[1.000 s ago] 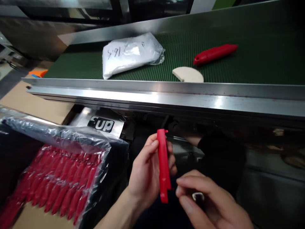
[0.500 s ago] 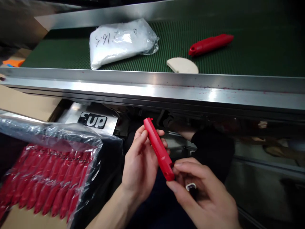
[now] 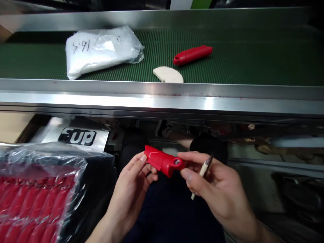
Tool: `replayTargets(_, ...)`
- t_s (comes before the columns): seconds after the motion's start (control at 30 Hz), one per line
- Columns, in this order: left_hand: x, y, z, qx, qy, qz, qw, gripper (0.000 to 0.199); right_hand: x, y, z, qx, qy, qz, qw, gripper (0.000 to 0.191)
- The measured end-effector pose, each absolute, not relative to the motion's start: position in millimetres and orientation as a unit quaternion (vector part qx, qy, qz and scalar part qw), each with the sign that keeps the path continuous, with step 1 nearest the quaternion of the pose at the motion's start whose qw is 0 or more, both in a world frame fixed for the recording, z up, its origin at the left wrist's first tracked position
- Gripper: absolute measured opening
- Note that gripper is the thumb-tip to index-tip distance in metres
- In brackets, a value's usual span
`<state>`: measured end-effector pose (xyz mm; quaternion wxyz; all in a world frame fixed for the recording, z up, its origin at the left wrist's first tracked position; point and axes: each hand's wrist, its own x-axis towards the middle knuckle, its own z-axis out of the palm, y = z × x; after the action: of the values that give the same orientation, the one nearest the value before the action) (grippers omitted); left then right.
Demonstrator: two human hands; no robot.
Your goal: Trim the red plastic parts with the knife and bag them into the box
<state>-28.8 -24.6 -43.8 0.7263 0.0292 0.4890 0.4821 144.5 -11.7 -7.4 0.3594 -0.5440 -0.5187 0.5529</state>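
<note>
A glossy red plastic handle (image 3: pixel 162 160) with a round hole at its right end is held between both hands, over the lap. My left hand (image 3: pixel 131 189) pinches its left end between thumb and fingers. My right hand (image 3: pixel 217 189) grips the holed end with thumb and forefinger. Tucked in that same hand is a slim tool (image 3: pixel 201 173) with a pale shaft and a dark tip; its exact kind is unclear. Another red handle (image 3: pixel 192 55) of similar shape lies on the green conveyor belt (image 3: pixel 240 64).
On the belt also lie a stuffed clear plastic bag (image 3: pixel 101 50) with handwriting and a cream half-round piece (image 3: pixel 168 74). A metal rail (image 3: pixel 162 101) edges the belt. At lower left, a plastic-lined box (image 3: pixel 76 189) contains rows of red handles (image 3: pixel 32 202).
The red handle has turned from steeply slanted to nearly level, its holed face now showing. The slim tool in my right hand is more visible. The view has shifted right.
</note>
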Motion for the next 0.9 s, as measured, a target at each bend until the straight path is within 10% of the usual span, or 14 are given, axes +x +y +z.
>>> replayTargets(0.9,-18,-40,-24,0.143,0.537,0.522,0.647,0.027,177,7,-22,-0.549,-0.299,0.644,0.441,0.027)
